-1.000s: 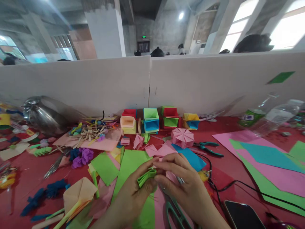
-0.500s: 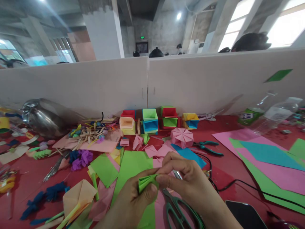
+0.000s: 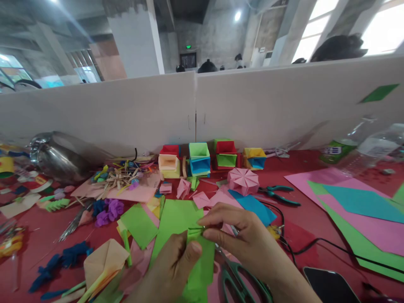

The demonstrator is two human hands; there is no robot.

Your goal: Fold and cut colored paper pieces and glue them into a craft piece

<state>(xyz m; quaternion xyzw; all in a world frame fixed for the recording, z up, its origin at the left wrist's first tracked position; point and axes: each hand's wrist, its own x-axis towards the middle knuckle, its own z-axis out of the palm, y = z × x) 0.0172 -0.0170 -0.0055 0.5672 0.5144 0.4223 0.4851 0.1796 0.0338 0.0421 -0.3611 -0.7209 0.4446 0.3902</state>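
Between my two hands is a folded green paper piece (image 3: 194, 236), pleated at its top edge. My left hand (image 3: 172, 261) grips its left side, with the thumb lying along the front. The thumb and fingertips of my right hand (image 3: 238, 233) pinch the upper right corner. Below the hands lies a larger sheet of green paper (image 3: 172, 214), over pink sheets. Green-handled scissors (image 3: 241, 280) rest partly beneath my right hand, their blades mostly covered by it. A pink folded paper ball (image 3: 243, 181) sits just beyond the hands.
Folded paper boxes (image 3: 199, 158) stand along the white partition (image 3: 126, 113). Pliers (image 3: 279, 194), a black cable (image 3: 331, 244) and a phone (image 3: 330, 286) lie to the right, near coloured sheets (image 3: 360, 202) and plastic bottles (image 3: 375, 145). A metal kettle (image 3: 59, 158) and blue crepe pieces (image 3: 59, 265) are on the left.
The green paper has turned in my hands, so its pleated edge now faces up. My right fingertips have shifted slightly left onto its top corner. The camera view has tilted slightly.
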